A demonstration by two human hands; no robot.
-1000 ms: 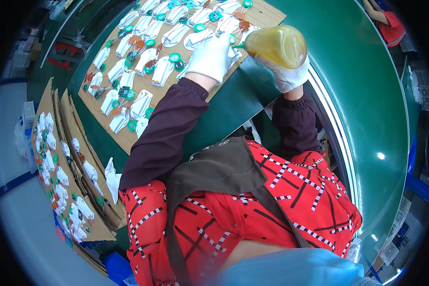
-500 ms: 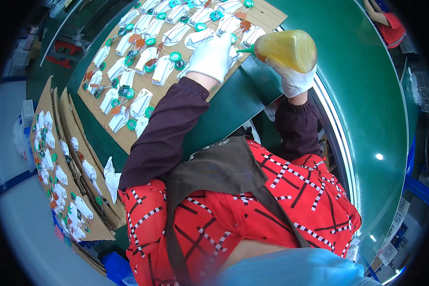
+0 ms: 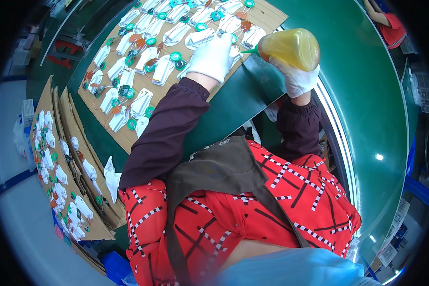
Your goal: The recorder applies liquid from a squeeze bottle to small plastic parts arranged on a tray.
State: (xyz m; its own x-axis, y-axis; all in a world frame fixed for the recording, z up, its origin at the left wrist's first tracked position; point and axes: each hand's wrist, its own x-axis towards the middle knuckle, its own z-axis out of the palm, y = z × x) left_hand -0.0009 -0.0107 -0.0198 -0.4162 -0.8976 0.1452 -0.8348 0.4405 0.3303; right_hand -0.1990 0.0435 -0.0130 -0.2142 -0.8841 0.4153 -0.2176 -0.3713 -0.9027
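A: In the head view, what is each hand engaging?

B: The white-gloved right hand [image 3: 298, 80] is gripping a translucent yellowish bottle [image 3: 293, 47], its fingers wrapping the underside. The bottle is lying almost sideways, its green nozzle [image 3: 252, 50] pointing left toward a cardboard sheet [image 3: 268, 16].

A: And the left hand [image 3: 210, 58]?

B: It is resting over a white housing [image 3: 235, 54] near the sheet's right edge. The glove is hiding the fingertips, so one cannot tell how far they are opening or whether they are pinching.

A: What is surrounding them?

B: White housings with green discs [image 3: 175, 56] are covering much of the sheet, which is lying on the green table [image 3: 257, 86].

A: Which step is apparently in progress?

B: Seemingly, the left hand is steadying the part while the nozzle is being aimed just beside it; contact is remaining unclear. The next move would be calling for accurate tip placement and a measured squeeze.
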